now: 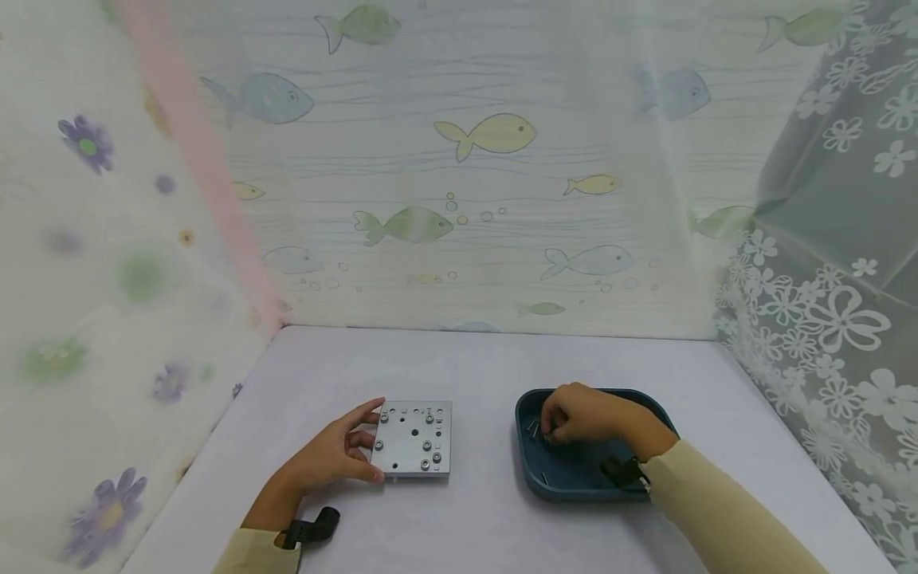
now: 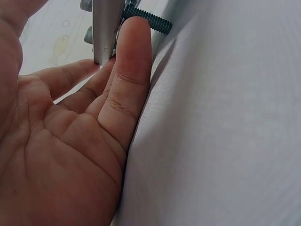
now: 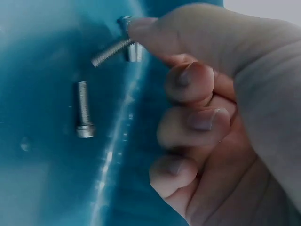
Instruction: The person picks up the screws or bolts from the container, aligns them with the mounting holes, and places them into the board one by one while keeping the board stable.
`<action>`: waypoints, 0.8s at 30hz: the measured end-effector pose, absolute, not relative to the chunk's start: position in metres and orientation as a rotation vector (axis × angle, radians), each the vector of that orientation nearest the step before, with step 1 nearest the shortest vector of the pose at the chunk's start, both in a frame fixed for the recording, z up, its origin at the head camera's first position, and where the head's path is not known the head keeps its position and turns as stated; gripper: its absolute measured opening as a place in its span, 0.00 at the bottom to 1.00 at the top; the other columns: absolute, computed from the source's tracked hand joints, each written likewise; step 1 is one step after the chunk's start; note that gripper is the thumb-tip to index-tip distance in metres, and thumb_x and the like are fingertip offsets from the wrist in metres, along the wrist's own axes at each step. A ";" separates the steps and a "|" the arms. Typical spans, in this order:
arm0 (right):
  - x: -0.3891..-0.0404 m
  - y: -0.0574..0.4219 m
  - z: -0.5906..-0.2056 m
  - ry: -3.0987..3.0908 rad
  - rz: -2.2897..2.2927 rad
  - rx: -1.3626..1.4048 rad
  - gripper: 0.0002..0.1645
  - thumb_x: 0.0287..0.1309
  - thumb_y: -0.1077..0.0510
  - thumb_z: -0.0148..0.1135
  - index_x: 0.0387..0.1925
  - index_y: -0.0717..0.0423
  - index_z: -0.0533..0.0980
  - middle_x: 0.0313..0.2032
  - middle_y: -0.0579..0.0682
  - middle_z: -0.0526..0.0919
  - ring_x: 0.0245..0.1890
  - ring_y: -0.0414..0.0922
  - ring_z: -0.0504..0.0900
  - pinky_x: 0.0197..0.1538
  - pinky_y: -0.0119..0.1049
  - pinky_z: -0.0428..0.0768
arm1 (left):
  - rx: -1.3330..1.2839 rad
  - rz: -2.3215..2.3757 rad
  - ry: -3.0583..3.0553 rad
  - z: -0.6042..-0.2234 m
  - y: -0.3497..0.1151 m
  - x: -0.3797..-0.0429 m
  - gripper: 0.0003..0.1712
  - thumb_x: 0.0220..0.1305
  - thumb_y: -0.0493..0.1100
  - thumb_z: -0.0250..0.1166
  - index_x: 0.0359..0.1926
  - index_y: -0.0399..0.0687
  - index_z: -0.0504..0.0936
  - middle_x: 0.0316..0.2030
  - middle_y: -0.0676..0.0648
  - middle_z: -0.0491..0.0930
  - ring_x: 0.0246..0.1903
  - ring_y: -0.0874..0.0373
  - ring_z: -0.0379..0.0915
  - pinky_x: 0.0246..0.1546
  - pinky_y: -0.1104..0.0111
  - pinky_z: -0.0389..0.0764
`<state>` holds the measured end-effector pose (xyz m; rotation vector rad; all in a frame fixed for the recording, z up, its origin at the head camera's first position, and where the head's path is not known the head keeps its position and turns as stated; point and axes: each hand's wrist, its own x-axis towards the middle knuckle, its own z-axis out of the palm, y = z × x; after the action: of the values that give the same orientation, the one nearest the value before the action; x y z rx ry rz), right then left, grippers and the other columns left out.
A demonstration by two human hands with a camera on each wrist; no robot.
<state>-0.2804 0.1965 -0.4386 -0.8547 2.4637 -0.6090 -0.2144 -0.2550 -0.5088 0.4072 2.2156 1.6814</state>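
A square silver metal plate (image 1: 410,454) with drilled holes and several socket-head screws lies on the table. At its left edge, my left hand (image 1: 333,456) grips it between the thumb at the near corner and a finger at the far corner. In the left wrist view, a threaded screw end (image 2: 161,24) sticks out below the plate, beside a fingertip. My right hand (image 1: 598,418) reaches into a dark blue tray (image 1: 588,496), fingers curled. Its thumb presses over a screw (image 3: 110,52) at the fingertips, partly hidden by the thumb. Another screw (image 3: 83,110) lies apart on the tray floor.
More small screws (image 1: 532,429) lie in the tray's left part. White cloth covers the table (image 1: 480,526). A fish-print curtain (image 1: 466,279) hangs behind it, and printed sheets close off both sides. Each wrist carries a small black camera (image 1: 313,528).
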 end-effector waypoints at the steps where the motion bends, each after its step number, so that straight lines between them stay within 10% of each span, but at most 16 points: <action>1: -0.280 0.196 -0.437 2.458 -0.624 -0.860 0.06 0.59 0.61 0.70 0.33 0.45 0.85 0.18 0.40 0.75 0.21 0.37 0.72 0.27 0.31 0.73 | 0.408 1.682 2.215 -0.509 -0.255 -0.214 0.72 0.42 0.34 0.85 0.83 0.52 0.50 0.73 0.35 0.61 0.51 0.46 0.81 0.46 0.66 0.87; 24: -0.271 0.166 -0.396 2.481 -1.033 -1.012 0.04 0.65 0.56 0.68 0.39 0.41 0.83 0.20 0.39 0.68 0.21 0.35 0.67 0.32 0.31 0.74 | 0.392 1.687 2.213 -0.508 -0.255 -0.214 0.72 0.42 0.35 0.86 0.83 0.53 0.50 0.73 0.36 0.61 0.52 0.47 0.80 0.46 0.65 0.87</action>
<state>-0.2708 0.1656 -0.3960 -1.0119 2.4814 -1.0328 -0.2143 -0.2554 -0.5085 0.3923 2.2132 1.6866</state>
